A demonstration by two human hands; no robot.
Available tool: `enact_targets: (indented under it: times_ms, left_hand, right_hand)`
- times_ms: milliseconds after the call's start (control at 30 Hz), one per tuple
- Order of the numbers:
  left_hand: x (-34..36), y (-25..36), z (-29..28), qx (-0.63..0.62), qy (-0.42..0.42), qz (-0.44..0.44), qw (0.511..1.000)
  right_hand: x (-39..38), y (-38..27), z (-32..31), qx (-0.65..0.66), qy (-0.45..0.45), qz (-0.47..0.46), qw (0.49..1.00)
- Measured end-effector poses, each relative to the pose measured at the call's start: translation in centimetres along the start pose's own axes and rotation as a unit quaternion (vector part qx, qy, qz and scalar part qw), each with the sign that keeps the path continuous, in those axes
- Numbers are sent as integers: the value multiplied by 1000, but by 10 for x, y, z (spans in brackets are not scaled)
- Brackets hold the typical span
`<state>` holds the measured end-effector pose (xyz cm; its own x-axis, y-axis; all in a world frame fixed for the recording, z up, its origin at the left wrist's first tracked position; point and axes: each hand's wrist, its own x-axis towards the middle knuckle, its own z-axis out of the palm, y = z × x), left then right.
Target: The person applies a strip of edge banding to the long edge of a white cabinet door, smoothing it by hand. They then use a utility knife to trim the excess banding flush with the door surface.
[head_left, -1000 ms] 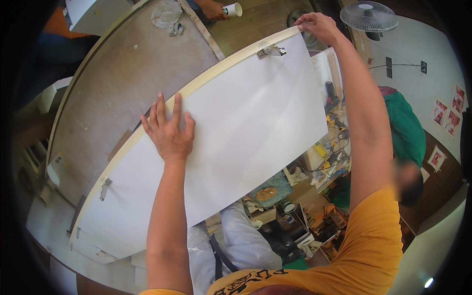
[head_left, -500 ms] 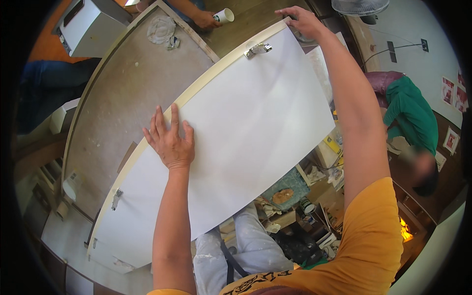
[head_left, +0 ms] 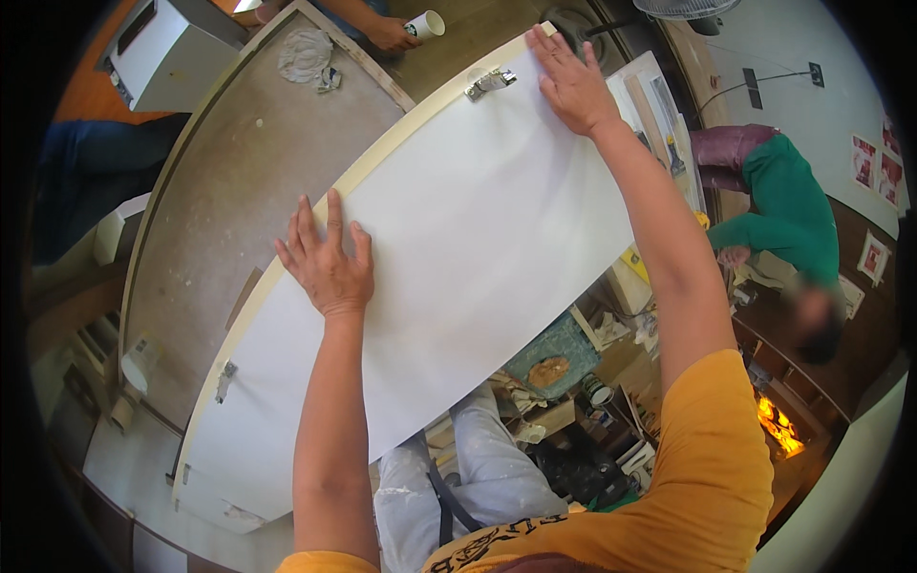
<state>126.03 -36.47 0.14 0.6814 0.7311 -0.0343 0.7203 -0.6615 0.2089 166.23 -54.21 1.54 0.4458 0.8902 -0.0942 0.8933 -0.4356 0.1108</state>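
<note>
Brown tabletop [head_left: 205,224]: past spread-wide left hand [head_left: 330,272]
White cabinet door [head_left: 468,248]: hinges [head_left: 490,84] on; what's left, can't tell
Right hand [head_left: 573,88]: flat on door's corner

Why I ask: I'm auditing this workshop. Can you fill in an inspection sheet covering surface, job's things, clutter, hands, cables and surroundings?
Surface: brown board, pale specks, partly covered in this view.
Job's things: long white panel with a pale edge strip and metal hinges.
Clutter: crumpled white material on the board; blue-green tray and open can among jumbled items.
Left hand: spread on the panel, fingers reaching the strip.
Right hand: on the panel's far end.
Cables: dark cable along the wall at right.
Surroundings: co-worker in green at right; another person's hand holding a white cup; flames at right, real or displayed unclear.
</note>
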Motion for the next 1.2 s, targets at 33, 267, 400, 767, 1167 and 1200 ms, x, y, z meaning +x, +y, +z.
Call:
enact_targets:
  times_ms: [33,267,400,767,1167,1200]
  left_hand:
    - [0,0,-1,2,0,-1,1000]
    - [-2,-7,-3,5,-7,-8,1000]
    - [3,-1,-2,-20,-1,-3,1000]
    - [0,-8,-1,-10,-4,-8,1000]
    - [1,-5,-1,-51,14,-3,999]
    - [2,-5,-1,-58,15,-2,998]
  right_hand:
    - [1,2,2,-21,17,37,999]
    - [1,-63,-9,160,-44,-41,985]
    - [10,-21,-9,28,-75,-50,996]
    - [-73,-187,-15,225,8,68,972]
    - [-5,-264,-14,170,49,144,974]
    - [-15,-274,-15,186,44,119,974]
